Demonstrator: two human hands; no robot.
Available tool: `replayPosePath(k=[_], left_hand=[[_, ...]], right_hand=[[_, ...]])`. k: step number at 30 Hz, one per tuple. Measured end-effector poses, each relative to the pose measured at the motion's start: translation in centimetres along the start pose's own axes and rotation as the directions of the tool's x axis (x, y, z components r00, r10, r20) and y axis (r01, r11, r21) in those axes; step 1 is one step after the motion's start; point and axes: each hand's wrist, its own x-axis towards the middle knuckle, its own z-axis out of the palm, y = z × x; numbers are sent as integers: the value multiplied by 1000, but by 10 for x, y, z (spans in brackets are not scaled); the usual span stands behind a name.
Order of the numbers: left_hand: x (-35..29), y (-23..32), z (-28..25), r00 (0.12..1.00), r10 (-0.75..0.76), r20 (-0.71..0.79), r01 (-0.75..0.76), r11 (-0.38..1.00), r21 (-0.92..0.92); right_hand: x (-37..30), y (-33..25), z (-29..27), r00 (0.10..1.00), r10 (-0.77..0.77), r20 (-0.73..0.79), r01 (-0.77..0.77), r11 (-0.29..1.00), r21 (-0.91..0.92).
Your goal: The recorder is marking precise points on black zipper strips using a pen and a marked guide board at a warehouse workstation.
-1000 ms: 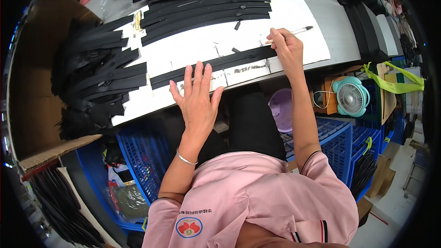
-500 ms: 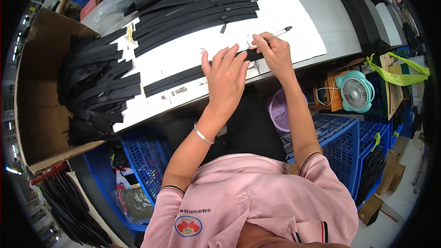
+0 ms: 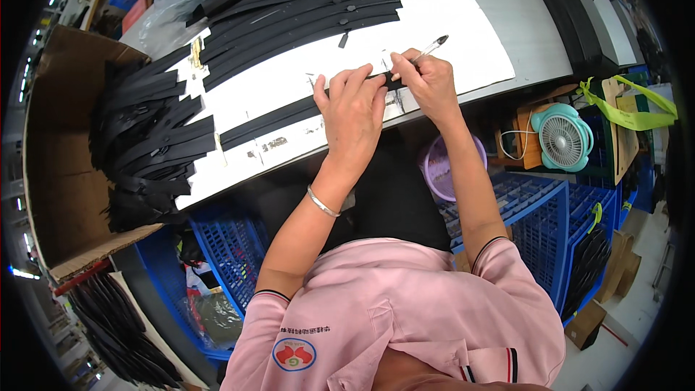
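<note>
A long black zipper (image 3: 269,119) lies along the near side of a white board (image 3: 463,32) on the table. My left hand (image 3: 352,119) rests on it, fingers spread and laid flat across the strip. In my right hand (image 3: 433,87) is a pen (image 3: 434,45) with a clear barrel, pinched between thumb and fingers. Its dark end points up and away, while its lower end is by the zipper just right of my left fingertips. Farther back on the board, several black zippers (image 3: 304,25) lie side by side, one with its pull hanging off the row.
A cardboard box (image 3: 54,152) stands at the left, with black zipper ends heaped at its opening. Clear plastic (image 3: 192,0) lies at the back left. Below the table are blue crates (image 3: 228,246) and a purple basket (image 3: 438,166). A turquoise fan (image 3: 563,141) sits at right.
My right hand has shifted slightly left, closer to my left fingertips, and the pen stands more steeply. My left hand stays nearly in place on the zipper.
</note>
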Motion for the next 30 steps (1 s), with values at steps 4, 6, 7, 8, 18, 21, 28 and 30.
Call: replayPosePath(k=[4,6,7,8,18,21,28,30], left_hand=[[2,-1,2,1000,-7,-4,7,1000,-4],[1,-1,1,1000,-17,11,17,1000,-11],[1,0,0,1000,-19,4,19,1000,-7],[0,-2,-2,1000,-30,5,30,999,12],[-12,-5,-21,964,-6,264,-30,991,128],[27,-38,-18,963,2,270,-51,984,172],[38,-65,-58,953,-71,295,26,988,154],[16,-86,-84,981,-84,175,36,965,261]], right_hand=[[2,-8,-7,995,12,101,-13,1000,5],[1,-3,-5,996,-26,90,30,998,-50],[2,-1,-4,995,-66,80,74,992,-102],[2,0,1,993,-80,92,88,992,-86],[-15,-1,-10,983,163,-87,-131,948,291],[-11,3,-5,980,148,-133,-98,940,328],[-7,7,-9,973,213,-85,-165,907,389],[-6,7,-5,970,230,-78,-184,904,386]])
